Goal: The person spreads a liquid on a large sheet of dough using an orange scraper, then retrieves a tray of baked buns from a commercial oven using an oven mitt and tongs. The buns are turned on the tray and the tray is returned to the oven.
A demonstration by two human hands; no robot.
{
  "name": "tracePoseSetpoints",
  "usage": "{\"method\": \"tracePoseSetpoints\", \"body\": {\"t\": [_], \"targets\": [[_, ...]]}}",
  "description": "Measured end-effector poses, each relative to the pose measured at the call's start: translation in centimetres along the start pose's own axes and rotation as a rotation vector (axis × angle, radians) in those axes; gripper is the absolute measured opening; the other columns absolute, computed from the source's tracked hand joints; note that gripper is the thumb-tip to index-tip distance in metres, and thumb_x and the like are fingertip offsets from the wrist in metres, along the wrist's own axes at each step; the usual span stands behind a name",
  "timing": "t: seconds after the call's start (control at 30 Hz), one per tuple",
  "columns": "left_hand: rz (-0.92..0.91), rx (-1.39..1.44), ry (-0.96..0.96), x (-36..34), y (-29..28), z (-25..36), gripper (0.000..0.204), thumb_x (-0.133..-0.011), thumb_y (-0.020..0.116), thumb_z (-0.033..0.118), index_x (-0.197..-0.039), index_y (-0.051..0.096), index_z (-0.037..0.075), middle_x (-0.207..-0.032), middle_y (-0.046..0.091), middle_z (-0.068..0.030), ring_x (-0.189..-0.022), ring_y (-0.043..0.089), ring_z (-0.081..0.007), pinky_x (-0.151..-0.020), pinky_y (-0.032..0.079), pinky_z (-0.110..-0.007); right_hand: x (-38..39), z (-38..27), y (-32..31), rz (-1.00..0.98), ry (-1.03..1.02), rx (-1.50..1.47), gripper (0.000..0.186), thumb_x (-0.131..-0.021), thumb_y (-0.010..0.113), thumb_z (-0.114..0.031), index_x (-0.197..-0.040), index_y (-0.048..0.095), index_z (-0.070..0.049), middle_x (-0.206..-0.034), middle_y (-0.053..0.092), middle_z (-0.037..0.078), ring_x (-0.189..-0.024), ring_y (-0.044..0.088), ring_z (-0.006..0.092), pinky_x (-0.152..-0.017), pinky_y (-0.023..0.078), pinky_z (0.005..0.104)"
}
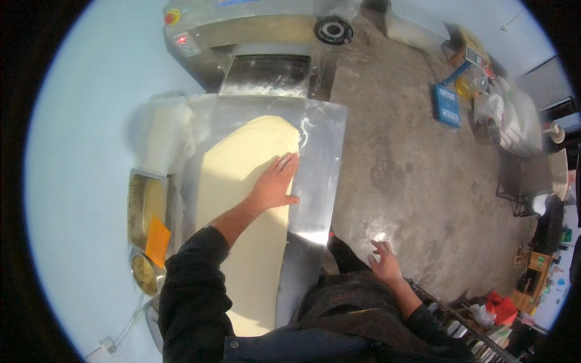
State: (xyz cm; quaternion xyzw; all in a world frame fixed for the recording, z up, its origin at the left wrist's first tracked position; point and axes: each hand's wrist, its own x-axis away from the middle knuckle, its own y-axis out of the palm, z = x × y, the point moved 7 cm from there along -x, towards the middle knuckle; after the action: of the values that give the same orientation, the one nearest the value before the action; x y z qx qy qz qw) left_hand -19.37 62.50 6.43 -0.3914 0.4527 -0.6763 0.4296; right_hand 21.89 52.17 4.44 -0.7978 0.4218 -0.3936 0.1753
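The head view looks steeply down from above the person [351, 308], whose sleeves [190, 290] enter from below. It faces along the counter [327, 151] toward the machine [260, 27] at the top. The dough [242, 181] sits near the lens, left of centre; the wide fisheye also takes in wall [85, 151] at left and floor [393, 163] at right, bending straight edges.

A dough workshop is suggested by the large floured machine [260, 29], the dough sheet [257, 242] on a metal tabletop [321, 163] and concrete floor [417, 187].
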Motion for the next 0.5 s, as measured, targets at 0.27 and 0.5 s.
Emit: {"method": "tracePoseSetpoints", "body": {"t": [0.27, 0.5], "targets": [[-0.047, 0.02, -0.089, 9.4, 3.8, 6.4, 0.126, -0.074, 0.088, 0.056, -0.16, 0.027, -0.013, -0.17, 0.028, -0.0298, -0.161, 0.025, -0.0415, -0.133, 0.021, -0.05, 2.7, -0.1, 1.2, 0.01, -0.085, 0.032, 0.052, -0.096, 0.072, -0.016, -0.147, 0.058, -0.008, -0.137, 0.059, 0.021, -0.116, 0.072, 0.0349, -0.095, 0.058, 0.0474], [0.021, 0.182, -0.252, 18.7, 6.0, 14.3, 0.121, -0.073, 0.095, 0.043, -0.157, 0.03, -0.014, -0.166, 0.031, -0.0331, -0.159, 0.026, -0.045, -0.132, 0.023, -0.052, 4.6, 0.8, 3.2, -0.088, -0.152, 0.154, 0.052, -0.097, 0.071, -0.022, -0.146, 0.06, -0.009, -0.141, 0.06, 0.023, -0.115, 0.073, 0.035, -0.098, 0.058, 0.0476]]}}
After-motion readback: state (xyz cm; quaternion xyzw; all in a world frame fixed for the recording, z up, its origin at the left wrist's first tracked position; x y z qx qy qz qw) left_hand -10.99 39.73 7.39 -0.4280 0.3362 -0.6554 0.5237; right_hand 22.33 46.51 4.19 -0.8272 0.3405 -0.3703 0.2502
